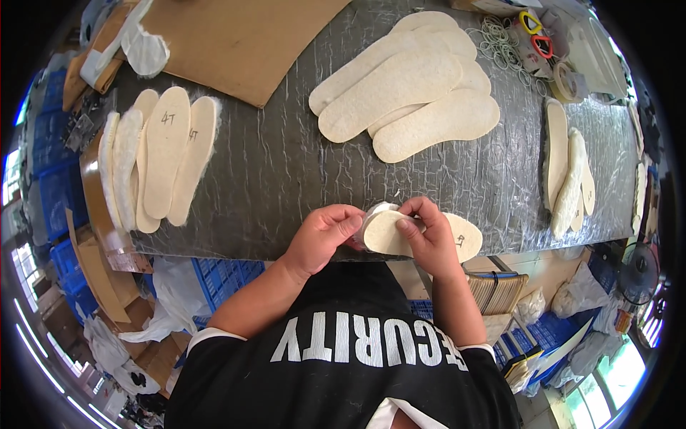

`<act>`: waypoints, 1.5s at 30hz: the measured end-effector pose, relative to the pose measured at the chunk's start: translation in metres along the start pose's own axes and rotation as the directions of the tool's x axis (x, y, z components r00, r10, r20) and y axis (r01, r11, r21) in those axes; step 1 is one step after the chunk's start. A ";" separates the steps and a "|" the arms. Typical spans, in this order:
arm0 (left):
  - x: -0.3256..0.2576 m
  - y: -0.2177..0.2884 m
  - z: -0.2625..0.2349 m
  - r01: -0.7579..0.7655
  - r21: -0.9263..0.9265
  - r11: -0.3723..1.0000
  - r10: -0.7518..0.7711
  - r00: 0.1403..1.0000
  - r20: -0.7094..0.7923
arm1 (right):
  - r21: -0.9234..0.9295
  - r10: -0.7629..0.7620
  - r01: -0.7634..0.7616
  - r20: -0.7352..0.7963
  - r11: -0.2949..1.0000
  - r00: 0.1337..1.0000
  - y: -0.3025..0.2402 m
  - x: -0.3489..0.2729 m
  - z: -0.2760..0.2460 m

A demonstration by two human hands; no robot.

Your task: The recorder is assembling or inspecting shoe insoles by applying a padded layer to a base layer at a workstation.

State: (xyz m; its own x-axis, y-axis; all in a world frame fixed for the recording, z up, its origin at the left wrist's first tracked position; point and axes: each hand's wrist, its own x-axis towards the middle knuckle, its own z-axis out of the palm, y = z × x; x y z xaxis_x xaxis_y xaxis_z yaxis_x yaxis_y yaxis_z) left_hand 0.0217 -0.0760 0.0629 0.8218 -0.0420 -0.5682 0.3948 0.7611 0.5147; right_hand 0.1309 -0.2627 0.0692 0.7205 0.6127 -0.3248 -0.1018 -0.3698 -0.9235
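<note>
At the table's near edge I hold cream felt insoles [386, 233], lying sideways and seemingly stacked, with white fleece showing at their left end. My right hand [431, 242] is closed on them, its thumb on top and fingers at the far side. A dark hand-drawn mark shows on the part sticking out to its right. My left hand [321, 237] is closed too, thumb and fingers pinched at the left end of the insoles. Something thin and greyish runs round that end; I cannot make out what it is, and the left fingertips are partly hidden.
Several large insoles [400, 86] lie piled at the far middle of the dark table [264, 171]. Smaller insoles [168, 154] sit at the left, more [572, 179] at the right. Brown cardboard [243, 43] covers the far left. Rubber bands [500, 43], scissors [530, 23] and a tape roll [568, 82] are far right.
</note>
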 end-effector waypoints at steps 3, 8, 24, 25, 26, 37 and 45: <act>-0.003 0.005 0.002 -0.131 0.381 0.915 0.134 0.991 0.019 | -0.054 -0.046 0.046 -0.004 0.997 0.999 0.000 -0.001 0.002; -0.007 0.007 0.005 -0.219 0.639 0.737 0.256 0.966 0.035 | -0.136 -0.107 0.105 -0.003 0.985 0.994 -0.003 -0.001 0.003; -0.013 -0.006 -0.003 -0.152 0.478 0.865 0.194 0.980 -0.039 | -0.401 -0.301 0.286 0.026 0.870 0.953 -0.002 -0.001 0.019; -0.012 -0.006 -0.005 -0.138 0.538 0.832 0.167 0.986 -0.004 | -0.429 -0.290 0.296 0.081 0.853 0.954 0.000 -0.002 0.021; -0.011 -0.006 -0.007 -0.128 0.595 0.793 0.136 0.990 0.031 | -0.457 -0.276 0.306 0.134 0.835 0.952 0.000 -0.003 0.022; -0.009 0.007 -0.038 -0.004 0.442 0.897 0.113 0.969 -0.219 | -0.799 -0.053 0.208 0.216 0.564 0.975 -0.005 -0.022 -0.027; -0.002 0.050 -0.042 0.000 0.297 0.955 0.123 0.911 -0.394 | -0.241 0.165 -0.016 0.615 0.970 0.771 -0.022 -0.009 -0.055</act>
State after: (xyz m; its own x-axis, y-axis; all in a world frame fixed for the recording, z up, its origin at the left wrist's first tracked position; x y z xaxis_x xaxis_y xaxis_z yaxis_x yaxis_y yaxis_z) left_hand 0.0224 -0.0106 0.0632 0.6352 0.3104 -0.7072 0.4987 0.5344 0.6824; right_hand 0.1645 -0.2977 0.1038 0.1164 0.8409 -0.5285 0.0554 -0.5368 -0.8419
